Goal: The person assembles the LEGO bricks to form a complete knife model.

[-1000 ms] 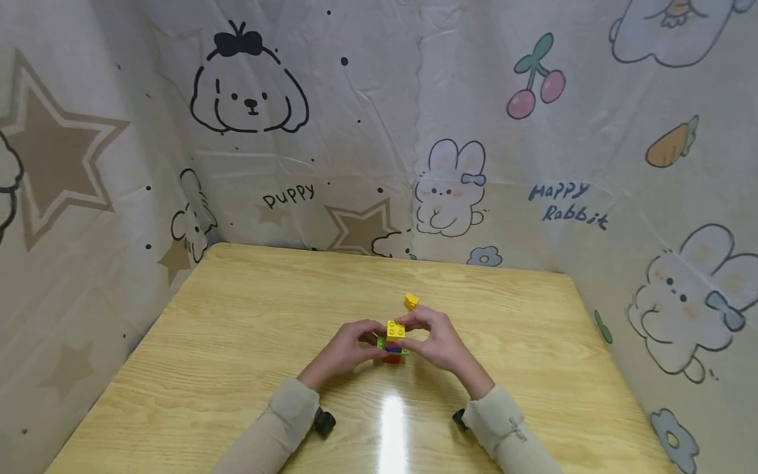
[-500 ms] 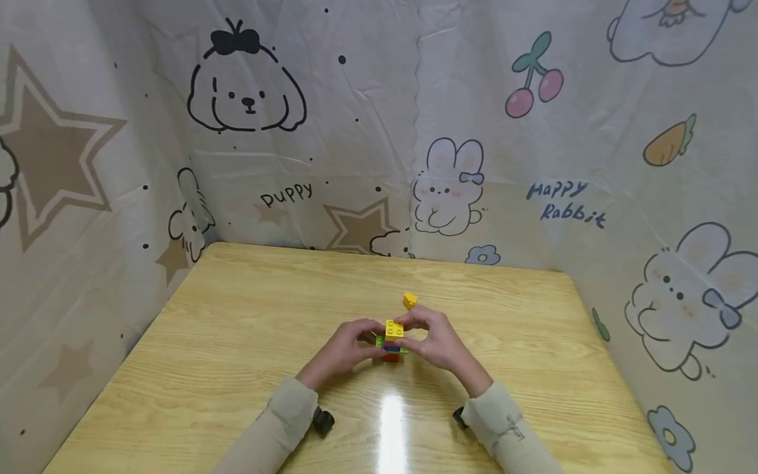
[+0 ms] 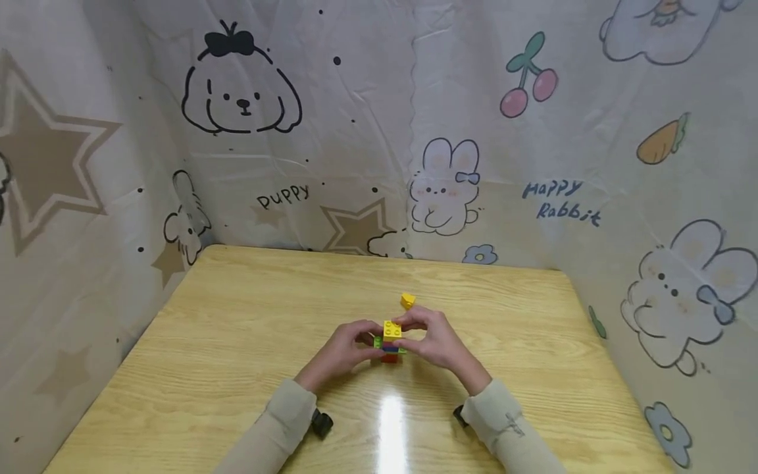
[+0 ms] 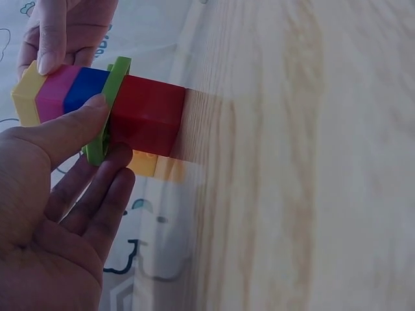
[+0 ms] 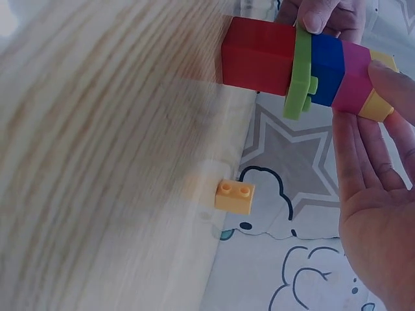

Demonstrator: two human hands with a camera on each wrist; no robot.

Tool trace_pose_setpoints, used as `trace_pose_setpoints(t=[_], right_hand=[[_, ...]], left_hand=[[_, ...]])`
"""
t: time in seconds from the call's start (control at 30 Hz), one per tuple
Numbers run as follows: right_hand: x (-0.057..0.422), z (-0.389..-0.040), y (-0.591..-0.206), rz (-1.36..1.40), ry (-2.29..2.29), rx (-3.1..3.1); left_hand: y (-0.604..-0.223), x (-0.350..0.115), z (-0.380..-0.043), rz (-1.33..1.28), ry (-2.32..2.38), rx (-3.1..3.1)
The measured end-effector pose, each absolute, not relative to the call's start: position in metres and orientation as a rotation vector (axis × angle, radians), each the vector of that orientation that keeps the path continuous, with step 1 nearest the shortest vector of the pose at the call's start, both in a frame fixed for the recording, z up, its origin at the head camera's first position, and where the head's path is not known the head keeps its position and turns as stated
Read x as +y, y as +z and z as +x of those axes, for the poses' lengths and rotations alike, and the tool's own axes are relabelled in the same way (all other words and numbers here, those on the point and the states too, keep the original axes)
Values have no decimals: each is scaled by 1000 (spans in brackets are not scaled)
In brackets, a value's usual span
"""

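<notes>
A tower of toy building bricks stands upright on the table between both hands. Its red brick [image 4: 148, 113] is at the bottom, with a green plate [image 5: 299, 71] on it that sticks out at the sides. Above follow a blue brick [image 5: 327, 68], a pink brick [image 5: 353, 78] and a studded yellow brick [image 3: 392, 329] on top. My left hand [image 3: 343, 349] grips the tower around the green plate and blue brick, thumb in front. From the other side my right hand [image 3: 435, 339] pinches the yellow top brick between thumb and fingers.
A loose yellow brick [image 3: 408, 301] lies on the wooden table [image 3: 266, 289] just beyond the right hand. Cloth with printed cartoons [image 3: 355, 131] hangs behind the table and along its sides. Light glares off the tabletop near the front.
Both hands keep the same hold on the tower, which stays in place. Only the head view has shifted slightly.
</notes>
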State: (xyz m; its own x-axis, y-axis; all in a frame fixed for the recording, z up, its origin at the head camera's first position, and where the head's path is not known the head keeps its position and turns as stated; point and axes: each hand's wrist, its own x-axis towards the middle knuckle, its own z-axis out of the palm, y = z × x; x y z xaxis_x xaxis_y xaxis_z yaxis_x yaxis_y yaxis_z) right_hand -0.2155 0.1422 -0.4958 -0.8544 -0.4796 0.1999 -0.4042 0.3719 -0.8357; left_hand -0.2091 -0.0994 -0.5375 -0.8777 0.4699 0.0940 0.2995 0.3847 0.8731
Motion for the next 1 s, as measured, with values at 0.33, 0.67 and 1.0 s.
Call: trace_pose_setpoints(t=[0.33, 0.67, 1.0], right_hand=[[141, -215, -497, -791, -1509, 2523], [142, -216, -495, -800, -1491, 2530], [141, -214, -492, -790, -1454, 2568]], left_hand=[[-537, -102, -207, 681, 1517, 2448], [-536, -101, -210, 658, 1486, 2467], [-533, -98, -210, 642, 1479, 2465]])
